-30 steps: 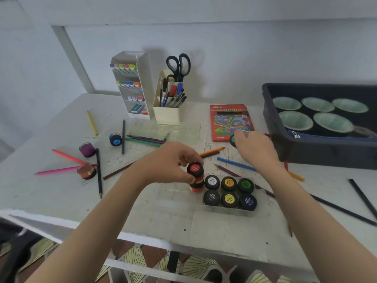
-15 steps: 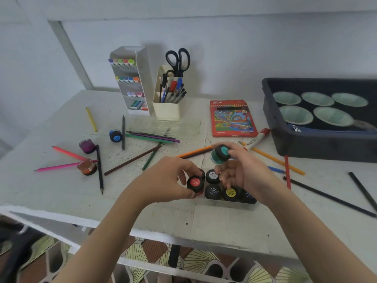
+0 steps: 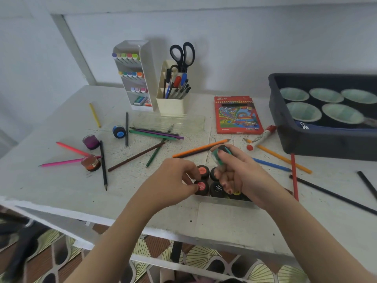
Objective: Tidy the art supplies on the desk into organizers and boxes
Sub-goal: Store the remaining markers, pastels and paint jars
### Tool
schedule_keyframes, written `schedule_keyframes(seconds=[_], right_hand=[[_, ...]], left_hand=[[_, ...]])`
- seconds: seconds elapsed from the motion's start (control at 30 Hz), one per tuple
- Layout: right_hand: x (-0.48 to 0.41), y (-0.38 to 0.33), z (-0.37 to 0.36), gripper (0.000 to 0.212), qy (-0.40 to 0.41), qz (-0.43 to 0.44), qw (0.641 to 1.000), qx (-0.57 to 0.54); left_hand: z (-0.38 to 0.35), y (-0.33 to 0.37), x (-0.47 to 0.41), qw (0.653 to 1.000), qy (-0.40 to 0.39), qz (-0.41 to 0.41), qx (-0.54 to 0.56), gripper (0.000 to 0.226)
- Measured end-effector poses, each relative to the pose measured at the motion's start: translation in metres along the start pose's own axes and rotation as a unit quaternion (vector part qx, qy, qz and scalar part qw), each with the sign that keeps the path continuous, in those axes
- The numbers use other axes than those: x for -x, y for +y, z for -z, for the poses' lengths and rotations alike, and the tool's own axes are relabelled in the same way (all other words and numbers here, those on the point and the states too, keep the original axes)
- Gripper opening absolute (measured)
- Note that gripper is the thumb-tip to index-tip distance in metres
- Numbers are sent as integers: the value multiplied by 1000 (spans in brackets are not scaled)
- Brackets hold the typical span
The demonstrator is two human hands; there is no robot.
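Note:
A clear plastic tray [image 3: 224, 200] near the desk's front edge holds several small black-capped poster paint jars. My left hand [image 3: 173, 181] pinches a red-labelled jar [image 3: 201, 186] at the tray's left end, beside an orange-labelled jar [image 3: 203, 171]. My right hand [image 3: 242, 176] hovers over the tray and grips a teal paint jar [image 3: 219, 155] tilted on its side. Loose on the desk lie a purple jar [image 3: 90, 141], a brown-orange jar [image 3: 90, 163] and a blue-capped jar [image 3: 119, 131], plus several coloured pencils [image 3: 155, 135].
At the back stand a white marker organizer [image 3: 140, 78] and a cream pen cup [image 3: 171, 103] with scissors. A clear pencil case [image 3: 169, 122] and a red coloured-pencil box [image 3: 237, 115] lie mid-desk. A dark bin [image 3: 318, 144] with pale bowls sits right; a red marker [image 3: 261, 137] lies beside it.
My left hand has lowered the red jar into the tray's left end. My right hand picked up the teal jar near the pencil box and brought it over the tray.

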State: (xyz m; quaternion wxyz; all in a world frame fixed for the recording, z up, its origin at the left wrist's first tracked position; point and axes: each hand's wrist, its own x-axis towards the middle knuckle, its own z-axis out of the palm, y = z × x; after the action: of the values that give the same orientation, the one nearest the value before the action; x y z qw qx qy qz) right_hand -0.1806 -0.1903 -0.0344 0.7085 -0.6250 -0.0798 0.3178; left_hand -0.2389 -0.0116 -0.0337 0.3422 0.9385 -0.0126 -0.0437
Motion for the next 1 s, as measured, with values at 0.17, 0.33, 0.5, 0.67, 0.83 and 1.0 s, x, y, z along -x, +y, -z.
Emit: schedule_keyframes(seconds=[0.17,0.33,0.5,0.67,0.83,1.0], right_hand=[[2,2,-3,22,62,19,996,57],[2,5,-7,30,105,68,987,103],[1,9,-6,41,106,60,985,118],[-2,12,-2,28,88,64,980,167],[-5,12,0,15,96,89,969,208],[-16,5,-9,28,100,157,924,334]], left_hand=[[-2,-1,-1,999,14,29,11,11],[-2,0,-2,999,4,40,35,18],[0,0,-4,998,-6,52,37,19],[-2,-3,-3,997,-5,51,62,19],[-3,-18,2,987,159,8,30,16],[-7,-37,3,959,281,11,-17,24]])
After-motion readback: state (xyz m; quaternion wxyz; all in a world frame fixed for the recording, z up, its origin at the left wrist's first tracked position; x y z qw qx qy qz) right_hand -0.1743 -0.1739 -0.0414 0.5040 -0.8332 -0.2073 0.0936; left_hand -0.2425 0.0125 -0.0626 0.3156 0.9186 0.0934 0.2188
